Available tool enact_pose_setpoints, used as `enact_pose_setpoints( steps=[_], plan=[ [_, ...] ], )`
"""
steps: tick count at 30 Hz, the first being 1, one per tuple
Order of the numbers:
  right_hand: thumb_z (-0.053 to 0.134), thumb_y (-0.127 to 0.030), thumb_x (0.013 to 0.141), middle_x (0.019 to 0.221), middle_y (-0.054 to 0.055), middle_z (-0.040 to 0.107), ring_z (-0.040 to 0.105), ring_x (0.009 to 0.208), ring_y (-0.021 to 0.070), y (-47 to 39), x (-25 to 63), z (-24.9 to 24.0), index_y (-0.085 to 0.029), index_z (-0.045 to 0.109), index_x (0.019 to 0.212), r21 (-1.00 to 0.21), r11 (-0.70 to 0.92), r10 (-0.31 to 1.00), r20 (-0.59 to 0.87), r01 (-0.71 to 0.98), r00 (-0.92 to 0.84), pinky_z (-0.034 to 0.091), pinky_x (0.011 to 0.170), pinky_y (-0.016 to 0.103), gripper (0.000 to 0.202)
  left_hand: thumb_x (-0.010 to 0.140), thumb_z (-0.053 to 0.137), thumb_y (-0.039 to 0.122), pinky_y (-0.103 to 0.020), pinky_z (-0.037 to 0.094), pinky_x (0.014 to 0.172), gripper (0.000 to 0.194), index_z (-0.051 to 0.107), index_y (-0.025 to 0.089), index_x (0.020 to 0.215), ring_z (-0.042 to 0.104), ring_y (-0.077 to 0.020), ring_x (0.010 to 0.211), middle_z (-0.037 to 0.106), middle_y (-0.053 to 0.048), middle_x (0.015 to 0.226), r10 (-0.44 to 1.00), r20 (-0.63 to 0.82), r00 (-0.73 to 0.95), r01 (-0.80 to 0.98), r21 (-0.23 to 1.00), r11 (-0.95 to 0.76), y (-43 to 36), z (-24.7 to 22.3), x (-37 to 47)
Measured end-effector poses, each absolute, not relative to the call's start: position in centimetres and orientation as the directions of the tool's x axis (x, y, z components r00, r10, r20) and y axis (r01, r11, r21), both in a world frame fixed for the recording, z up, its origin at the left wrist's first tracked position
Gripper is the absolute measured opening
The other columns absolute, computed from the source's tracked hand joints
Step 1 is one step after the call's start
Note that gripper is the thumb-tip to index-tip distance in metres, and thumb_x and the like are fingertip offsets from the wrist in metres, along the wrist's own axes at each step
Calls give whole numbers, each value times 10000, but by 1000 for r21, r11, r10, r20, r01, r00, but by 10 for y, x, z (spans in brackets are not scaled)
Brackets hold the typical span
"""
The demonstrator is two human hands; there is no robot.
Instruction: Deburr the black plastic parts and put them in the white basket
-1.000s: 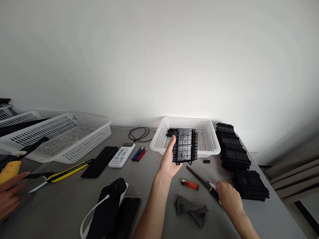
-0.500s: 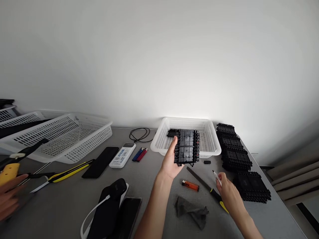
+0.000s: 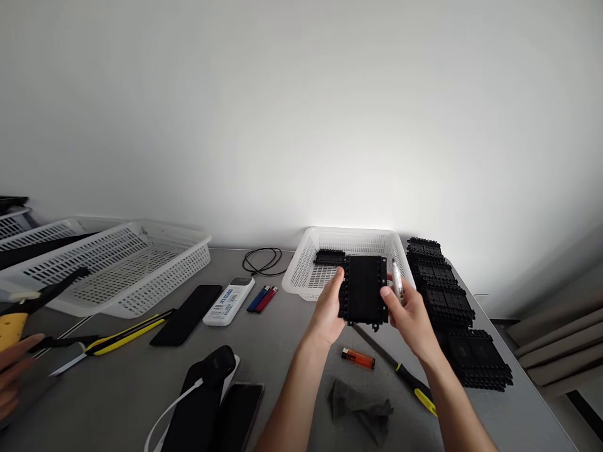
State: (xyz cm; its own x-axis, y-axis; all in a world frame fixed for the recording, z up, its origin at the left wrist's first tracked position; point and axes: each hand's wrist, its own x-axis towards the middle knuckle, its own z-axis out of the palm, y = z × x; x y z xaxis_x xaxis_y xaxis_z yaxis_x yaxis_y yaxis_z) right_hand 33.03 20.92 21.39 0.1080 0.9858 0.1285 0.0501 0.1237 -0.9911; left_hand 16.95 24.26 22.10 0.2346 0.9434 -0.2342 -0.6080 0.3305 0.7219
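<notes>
A stack of black plastic panels [image 3: 365, 289] with knobbed edges is held up before the white basket. My left hand [image 3: 325, 314] grips its left side, thumb along the edge and the other fingers hidden behind. My right hand [image 3: 409, 317] keeps a white marker pen [image 3: 397, 281] in its fingers, tip hidden, while its thumb presses the right edge of the stack. More black panels [image 3: 330, 257] lie inside the white basket [image 3: 301, 290]. Below my hands are an orange lighter [image 3: 358, 358], a file [image 3: 400, 370] with a black and yellow handle, and a crumpled grey cloth [image 3: 360, 407].
Several stacks of black panels [image 3: 447, 301] line the table's right edge. To the left are phones [image 3: 186, 315], a white power bank [image 3: 228, 301], two lighters [image 3: 262, 299], a coiled cable [image 3: 261, 260], a yellow cutter [image 3: 127, 334] and an empty-looking basket [image 3: 160, 289]. Another person's hand [image 3: 16, 370] holds a yellow-handled tool.
My right hand has moved up and left to the stack, with the marker pen now pointing upward. The stack has turned to show a smoother face.
</notes>
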Motion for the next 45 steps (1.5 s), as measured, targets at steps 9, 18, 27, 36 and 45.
enact_pose_setpoints(
  steps=[9,18,27,36,45],
  plan=[
    [784,-532,701,566,-83,350,288,472,67,224,330,213,-165,573,848,-988,124,961,97,-91,258,243,402,203,448,816,719,447,-340,444,1026,408,653,245,1164,464,-284,1354,598,-96,1370,995,-98,24,-383,918,100,244,214,164],
    [789,-511,701,562,-87,412,323,423,61,226,348,222,-171,571,892,-969,186,903,103,-163,416,256,379,204,446,811,700,396,-248,439,648,215,602,218,741,589,-171,743,617,-14,763,947,310,87,199,926,-321,242,222,168],
    [765,-504,728,567,-86,406,314,424,57,223,348,223,-174,568,888,-965,210,901,130,-154,415,248,384,206,416,820,676,464,-275,312,571,388,581,204,548,456,-146,554,564,-8,571,926,350,143,419,826,-377,239,218,177],
    [778,-486,729,567,-90,404,334,433,63,225,346,221,-173,568,897,-966,213,904,138,-146,406,266,394,214,413,914,517,508,-268,240,472,445,628,194,619,402,-122,436,498,-3,498,943,237,232,391,865,-314,235,223,176],
    [788,-501,706,536,-118,290,239,417,47,225,350,225,-199,508,841,-950,176,931,75,-258,358,213,368,196,434,871,623,464,-258,482,586,301,752,192,863,650,-189,673,705,-62,731,975,219,-16,79,973,-218,240,222,164]
  ],
)
